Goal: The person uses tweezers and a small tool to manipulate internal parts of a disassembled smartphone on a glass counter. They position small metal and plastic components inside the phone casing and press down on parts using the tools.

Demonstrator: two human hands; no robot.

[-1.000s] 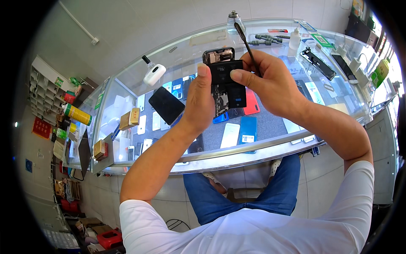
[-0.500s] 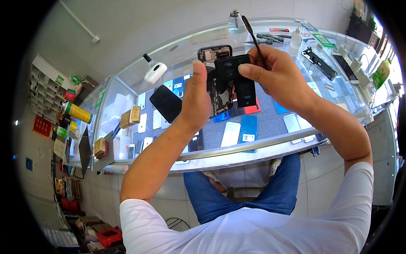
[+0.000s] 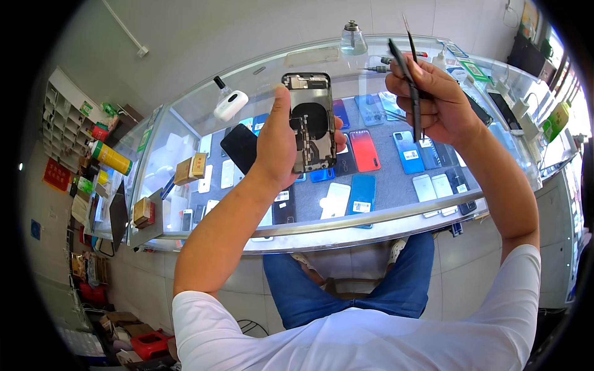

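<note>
My left hand is closed round an opened phone, its bare inside facing up, with a dark round pad and circuit parts showing. The thumb lies along its left edge and fingertips show at the right. To the right, my raised right hand grips a black phone battery, turned nearly edge-on. A slim dark pry tool sticks up from the same hand. Under my left wrist, partly hidden, a black phone screen rests on the glass counter.
The glass display counter holds several phones, including a red one. On top stand a clear liquid bottle, a white rounded device and small boxes. Screwdrivers lie at the back, a black phone at the right.
The battery has come away from the phone with my right hand, moving right and tilting edge-on. My left hand still holds the phone, whose inside is now uncovered.
</note>
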